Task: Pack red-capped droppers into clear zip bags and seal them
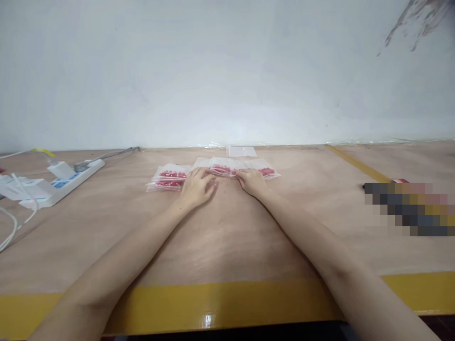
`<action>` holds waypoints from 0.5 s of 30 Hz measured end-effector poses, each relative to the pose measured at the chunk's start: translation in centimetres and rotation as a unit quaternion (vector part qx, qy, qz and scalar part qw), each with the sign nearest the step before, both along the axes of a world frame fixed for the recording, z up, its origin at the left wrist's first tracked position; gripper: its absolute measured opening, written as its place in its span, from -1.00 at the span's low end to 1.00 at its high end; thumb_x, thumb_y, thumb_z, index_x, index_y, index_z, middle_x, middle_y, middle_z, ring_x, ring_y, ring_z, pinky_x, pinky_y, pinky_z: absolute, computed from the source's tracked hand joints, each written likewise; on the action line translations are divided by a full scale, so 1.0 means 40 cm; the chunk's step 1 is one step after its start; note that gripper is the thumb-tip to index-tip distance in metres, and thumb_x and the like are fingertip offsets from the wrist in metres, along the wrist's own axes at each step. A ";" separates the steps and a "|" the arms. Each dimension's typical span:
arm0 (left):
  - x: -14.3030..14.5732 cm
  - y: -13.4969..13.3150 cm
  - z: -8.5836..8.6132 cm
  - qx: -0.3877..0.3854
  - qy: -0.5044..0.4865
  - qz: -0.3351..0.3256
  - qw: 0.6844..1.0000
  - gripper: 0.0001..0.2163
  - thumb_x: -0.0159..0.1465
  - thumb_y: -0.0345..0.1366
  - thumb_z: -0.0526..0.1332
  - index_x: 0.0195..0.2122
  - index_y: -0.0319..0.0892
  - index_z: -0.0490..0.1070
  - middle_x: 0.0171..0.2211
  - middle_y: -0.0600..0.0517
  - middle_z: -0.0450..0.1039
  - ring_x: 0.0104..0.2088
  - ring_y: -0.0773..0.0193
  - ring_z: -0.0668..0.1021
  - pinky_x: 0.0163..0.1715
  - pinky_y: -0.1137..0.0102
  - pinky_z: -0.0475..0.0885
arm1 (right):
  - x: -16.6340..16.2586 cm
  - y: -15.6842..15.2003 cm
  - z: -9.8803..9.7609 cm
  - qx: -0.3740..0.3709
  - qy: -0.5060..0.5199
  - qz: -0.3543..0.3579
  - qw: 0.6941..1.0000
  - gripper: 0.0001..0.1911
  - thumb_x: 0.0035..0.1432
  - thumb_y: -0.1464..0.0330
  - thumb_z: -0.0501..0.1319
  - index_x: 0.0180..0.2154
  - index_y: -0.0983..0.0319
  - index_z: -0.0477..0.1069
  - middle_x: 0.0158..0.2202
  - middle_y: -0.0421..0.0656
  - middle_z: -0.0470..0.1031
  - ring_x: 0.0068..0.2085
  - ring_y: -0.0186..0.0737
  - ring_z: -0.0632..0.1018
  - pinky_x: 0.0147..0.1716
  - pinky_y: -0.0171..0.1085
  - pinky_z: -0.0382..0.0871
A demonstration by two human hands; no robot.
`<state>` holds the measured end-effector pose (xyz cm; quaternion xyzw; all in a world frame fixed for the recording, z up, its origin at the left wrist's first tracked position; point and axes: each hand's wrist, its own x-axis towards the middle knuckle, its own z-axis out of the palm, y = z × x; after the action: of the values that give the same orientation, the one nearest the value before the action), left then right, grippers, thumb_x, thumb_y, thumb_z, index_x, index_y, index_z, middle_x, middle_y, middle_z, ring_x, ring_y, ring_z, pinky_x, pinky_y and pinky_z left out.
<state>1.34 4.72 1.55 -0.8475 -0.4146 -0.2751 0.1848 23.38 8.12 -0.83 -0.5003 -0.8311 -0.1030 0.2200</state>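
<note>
Small clear plastic bags holding red pieces lie in a row on the table, near the wall. My left hand [197, 186] rests against the middle of the row, its fingers stretched out and its thumb apart. Left of it, a stack of bags [168, 177] overlaps in layers. Between my hands lies another bag of red pieces [220, 169]. My right hand [252, 182] has its fingers together at the near edge of the right-hand bag [268, 172], partly covering it. What the red pieces are is too small to tell.
Behind the row lies a flat white bag or card [241, 151]. A white power strip [71, 182] with plugs and cables stands on the left. Yellow tape [223, 303] runs along the table's front edge. A blurred-out object [415, 208] is at the right.
</note>
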 end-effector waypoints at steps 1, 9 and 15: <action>0.007 -0.006 -0.004 -0.002 0.001 -0.018 1.000 -0.81 0.21 -0.26 0.11 -0.21 -0.18 0.44 -0.14 -0.08 0.36 -0.08 0.10 0.37 -0.09 0.22 0.29 | -0.001 -0.010 -0.001 -0.002 0.015 0.014 1.000 -0.71 0.25 0.38 -0.04 -0.20 0.23 0.44 -0.24 -0.07 0.49 -0.21 -0.20 0.45 -0.26 -0.29 0.19; 0.036 -0.069 -0.029 0.017 0.036 -0.183 0.982 -0.76 0.25 -0.26 0.12 -0.08 -0.19 0.36 -0.15 -0.09 0.41 -0.14 0.17 0.45 -0.14 0.28 0.39 | 0.003 -0.145 -0.020 0.039 0.096 0.184 0.978 -0.78 0.22 0.44 0.01 -0.24 0.27 0.42 -0.29 -0.09 0.50 -0.29 -0.28 0.49 -0.28 -0.33 0.31; 0.046 -0.066 -0.046 0.119 0.055 -0.213 0.968 -0.84 0.29 -0.35 0.05 -0.25 -0.17 0.43 -0.30 -0.03 0.50 -0.30 0.28 0.52 -0.31 0.39 0.43 | 0.003 -0.166 -0.023 0.055 0.134 0.250 0.957 -0.80 0.21 0.45 0.02 -0.22 0.25 0.41 -0.26 -0.10 0.51 -0.25 -0.29 0.50 -0.25 -0.32 0.37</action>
<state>3.16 2.09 -0.29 -0.9017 -0.1783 -0.3089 0.2444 23.49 1.47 -1.76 -0.2733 -0.8854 -0.0219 0.3753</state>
